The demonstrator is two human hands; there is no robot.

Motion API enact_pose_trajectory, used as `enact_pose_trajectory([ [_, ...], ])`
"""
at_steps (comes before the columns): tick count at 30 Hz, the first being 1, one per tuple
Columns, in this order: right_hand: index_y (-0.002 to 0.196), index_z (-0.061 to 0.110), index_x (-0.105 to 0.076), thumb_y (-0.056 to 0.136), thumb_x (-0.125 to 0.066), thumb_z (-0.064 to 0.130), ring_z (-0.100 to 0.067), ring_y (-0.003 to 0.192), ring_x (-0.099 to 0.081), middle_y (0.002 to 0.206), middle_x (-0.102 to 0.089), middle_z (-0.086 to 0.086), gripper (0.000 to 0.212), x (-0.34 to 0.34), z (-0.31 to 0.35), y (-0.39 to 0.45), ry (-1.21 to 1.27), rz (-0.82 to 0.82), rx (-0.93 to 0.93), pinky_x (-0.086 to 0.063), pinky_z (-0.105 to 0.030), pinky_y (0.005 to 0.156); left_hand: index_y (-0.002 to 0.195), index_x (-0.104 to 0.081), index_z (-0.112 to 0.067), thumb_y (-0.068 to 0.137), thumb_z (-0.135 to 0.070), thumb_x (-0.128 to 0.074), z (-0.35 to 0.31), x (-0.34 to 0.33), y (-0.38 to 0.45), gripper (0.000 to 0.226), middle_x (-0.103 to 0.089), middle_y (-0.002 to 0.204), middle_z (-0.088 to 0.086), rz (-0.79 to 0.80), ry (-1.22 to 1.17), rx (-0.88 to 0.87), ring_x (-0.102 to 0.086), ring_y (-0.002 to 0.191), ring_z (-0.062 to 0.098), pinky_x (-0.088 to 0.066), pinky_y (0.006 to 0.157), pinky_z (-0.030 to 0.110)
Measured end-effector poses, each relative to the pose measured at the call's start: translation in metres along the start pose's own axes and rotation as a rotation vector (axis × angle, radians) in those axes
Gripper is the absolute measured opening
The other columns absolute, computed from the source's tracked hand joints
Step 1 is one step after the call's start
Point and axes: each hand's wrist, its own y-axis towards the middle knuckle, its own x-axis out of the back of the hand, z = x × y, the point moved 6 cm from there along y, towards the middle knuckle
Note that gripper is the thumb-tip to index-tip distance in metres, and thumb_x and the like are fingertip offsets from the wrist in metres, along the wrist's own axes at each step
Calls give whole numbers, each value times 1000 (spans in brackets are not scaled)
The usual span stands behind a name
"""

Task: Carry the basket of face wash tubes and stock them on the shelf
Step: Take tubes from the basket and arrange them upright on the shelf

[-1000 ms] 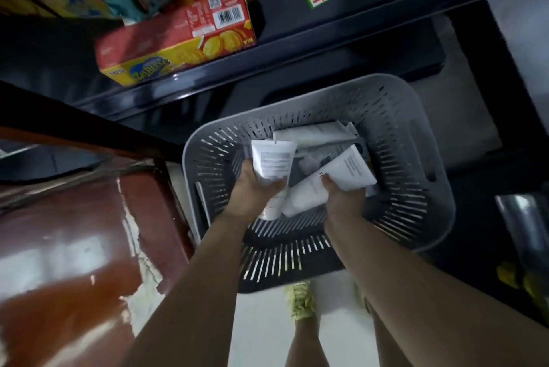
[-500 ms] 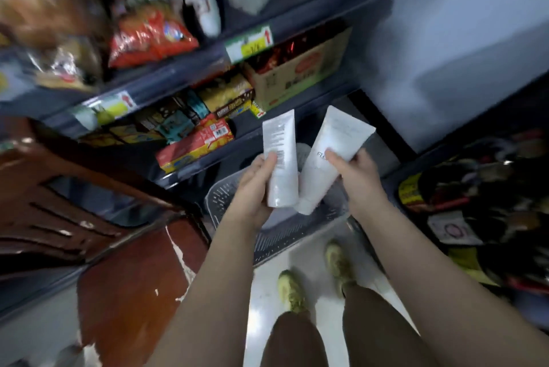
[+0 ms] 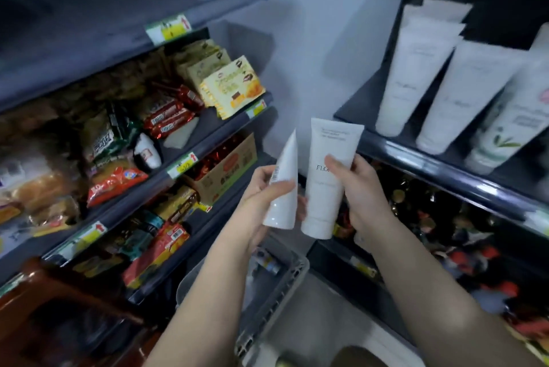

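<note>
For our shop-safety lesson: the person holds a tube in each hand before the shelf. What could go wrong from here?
1. White tubes already stand cap-down, leaning, on the right shelf; a nudge may topple them.
2. The left hand has only a pinch grip on its tube, which may slip.

two white tubes (image 3: 326,176) held upright, grey basket (image 3: 276,286) below

Basket (image 3: 276,286) mostly behind forearms.
</note>
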Motion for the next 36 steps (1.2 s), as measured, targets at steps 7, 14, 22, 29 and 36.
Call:
enact_pose_trajectory([
  [7, 94, 19, -63, 88, -59, 20, -17, 77, -66, 89, -70, -1, 7, 57, 55, -33, 56, -72, 92, -54, -35, 70, 117, -47, -2, 74, -33, -55, -12, -81, -12, 53, -61, 80, 22, 162, 128, 16, -59, 62, 29, -51, 57, 34],
  [14, 94, 25, -66, 83, -66, 22, -20, 89, -69, 97, -72, -1, 11, 95, 92, -70, -75, -135, 191, -57, -39, 77, 99, -59, -6, 87, -41, -50, -22, -123, -28, 38, -64, 71, 14, 152, 120, -1, -60, 56, 23, -50, 51, 30],
  [22, 92, 28, -67, 79, -71, 15, -10, 89, -70, 95, -73, 10, 19, 104, 140, -82, -210, -132, 321, -56, -32, 79, 111, -60, -10, 84, -35, -57, -49, -140, -19, 37, -68, 98, 18, 202, 193, -165, -65, 79, 28, -53, 62, 35],
  [29, 100, 17, -68, 82, -68, 18, -1, 70, -69, 90, -73, 6, 18, 100, 177, -57, -225, -200, 346, -49, -15, 53, 102, -65, -10, 93, -35, -49, -87, -147, 32, 31, -71, 95, 15, 185, 287, -173, -67, 82, 29, -53, 77, 40],
  [36, 90, 19, -69, 84, -66, 22, -2, 65, -69, 83, -73, 8, 7, 95, 199, -20, -204, -305, 342, -52, -15, 53, 83, -66, -22, 92, -36, -52, -127, -146, 86, 22, -74, 76, -4, 225, 249, -208, -70, 72, 12, -56, 68, 28],
])
